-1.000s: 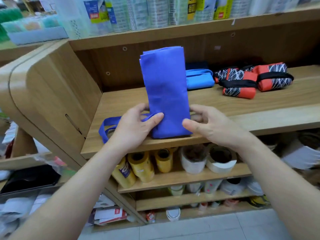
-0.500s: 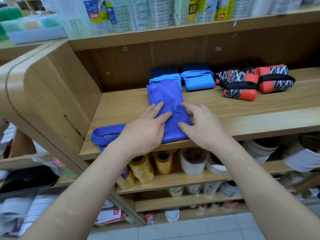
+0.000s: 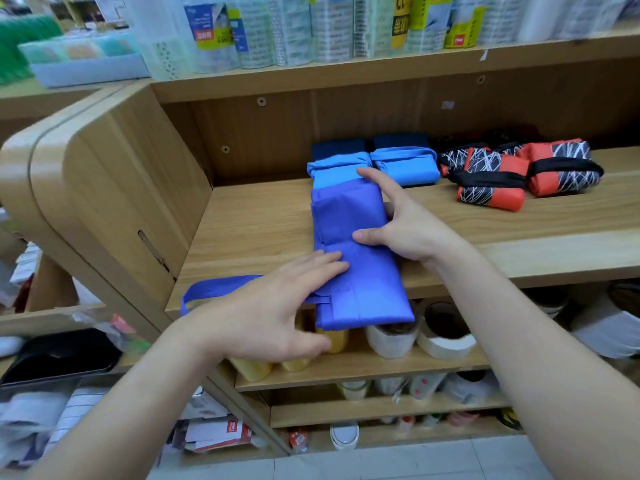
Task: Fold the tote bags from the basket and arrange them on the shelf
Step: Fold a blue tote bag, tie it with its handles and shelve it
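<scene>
The bag (image 3: 367,292) is purple-blue. It lies flat on the shelf (image 3: 263,223), folded into a long strip. Its far end is folded back on top of it. Its near end sticks out a little past the front edge of the shelf. Its handle (image 3: 214,289) makes a loop that lies out to the left on the wood.

The left hand (image 3: 273,313) rests on the near left part of the bag, where the handle starts. Its fingers are straight and flat and hold nothing.

The right hand (image 3: 405,223) is at the right side of the bag. It is spread wide. The thumb presses on the fold in the middle, and the first finger touches the far end. It is not closed round the bag.

Just behind the bag sit two light blue bags (image 3: 405,168), folded small. Two dark blue bags (image 3: 339,147) are behind those. To the right are red bags (image 3: 491,181) with black and white lines and black straps.

On the shelf below are tape rolls (image 3: 446,337), white and yellow. On the top shelf stand packs (image 3: 291,29) in clear wrap.
</scene>
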Demonstrator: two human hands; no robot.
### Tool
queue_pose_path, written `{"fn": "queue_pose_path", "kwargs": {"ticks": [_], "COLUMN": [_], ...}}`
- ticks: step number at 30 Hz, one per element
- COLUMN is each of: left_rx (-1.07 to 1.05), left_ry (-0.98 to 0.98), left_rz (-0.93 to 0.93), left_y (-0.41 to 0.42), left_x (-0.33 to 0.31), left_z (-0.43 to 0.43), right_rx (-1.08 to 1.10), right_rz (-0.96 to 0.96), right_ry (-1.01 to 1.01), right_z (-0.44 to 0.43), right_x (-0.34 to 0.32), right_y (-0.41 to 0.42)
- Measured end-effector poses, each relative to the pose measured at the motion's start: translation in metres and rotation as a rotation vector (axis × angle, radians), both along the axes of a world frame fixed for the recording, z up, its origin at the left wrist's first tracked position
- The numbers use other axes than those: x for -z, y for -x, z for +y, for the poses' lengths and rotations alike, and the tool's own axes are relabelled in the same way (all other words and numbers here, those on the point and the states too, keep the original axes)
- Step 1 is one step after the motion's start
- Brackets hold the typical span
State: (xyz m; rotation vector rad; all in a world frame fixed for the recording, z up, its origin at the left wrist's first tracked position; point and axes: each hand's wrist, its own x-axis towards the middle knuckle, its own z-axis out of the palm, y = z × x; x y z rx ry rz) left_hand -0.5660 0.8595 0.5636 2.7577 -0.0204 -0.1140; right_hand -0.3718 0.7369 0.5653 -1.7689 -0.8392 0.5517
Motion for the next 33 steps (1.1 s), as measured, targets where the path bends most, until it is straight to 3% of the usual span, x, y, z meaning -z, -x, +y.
{"fn": "queue_pose_path", "kwargs": {"ticks": [2, 3, 5, 7, 10, 14, 17, 21, 23, 25, 27, 30, 33], "left_rx": [0.014, 0.007, -0.04, -0.086, -0.154, -0.299, -0.484, -0.619, -0.639, -0.626, -0.562, -0.446, -0.441], "left_ry": [-0.181, -0.231, -0.172, -0.062, 0.08, 0.288, 0.271, 0.297, 0.223, 0.131, 0.208, 0.488, 0.508], "left_rz": [-0.027, -0.144, -0.371, -0.469, -0.474, -0.443, -0.486, -0.475, -0.483, -0.496, -0.492, -0.362, -0.315], "left_y": [0.001, -0.001, -0.007, -0.012, -0.012, -0.017, -0.03, -0.041, -0.045, -0.049, -0.052, -0.053, -0.056], "left_x": [0.01, 0.017, 0.027, 0.029, 0.026, 0.011, 0.0, -0.005, -0.007, -0.007, -0.008, -0.012, -0.011], "left_z": [-0.005, -0.007, -0.008, -0.004, -0.001, 0.0, -0.005, -0.01, -0.015, -0.018, -0.019, -0.017, -0.016], "right_rx": [-0.031, -0.034, -0.031, -0.065, -0.17, -0.022, 0.067, 0.102, 0.1, 0.187, 0.353, 0.443, 0.478], "right_rz": [0.018, 0.02, -0.032, -0.115, -0.046, 0.207, 0.364, 0.436, 0.378, 0.157, -0.013, -0.001, 0.015], "right_ry": [-0.003, -0.004, 0.027, 0.054, -0.021, -0.277, -0.339, -0.395, -0.33, -0.256, -0.339, -0.509, -0.594], "right_z": [-0.002, -0.002, -0.001, -0.003, -0.004, 0.002, 0.005, 0.002, 0.0, 0.003, 0.007, 0.009, 0.006], "right_x": [-0.002, -0.003, -0.001, -0.001, -0.004, 0.001, -0.001, -0.012, -0.017, -0.016, -0.011, 0.0, 0.004], "right_y": [-0.005, -0.006, -0.007, -0.006, -0.006, -0.004, 0.008, 0.018, 0.023, 0.03, 0.037, 0.039, 0.041]}}
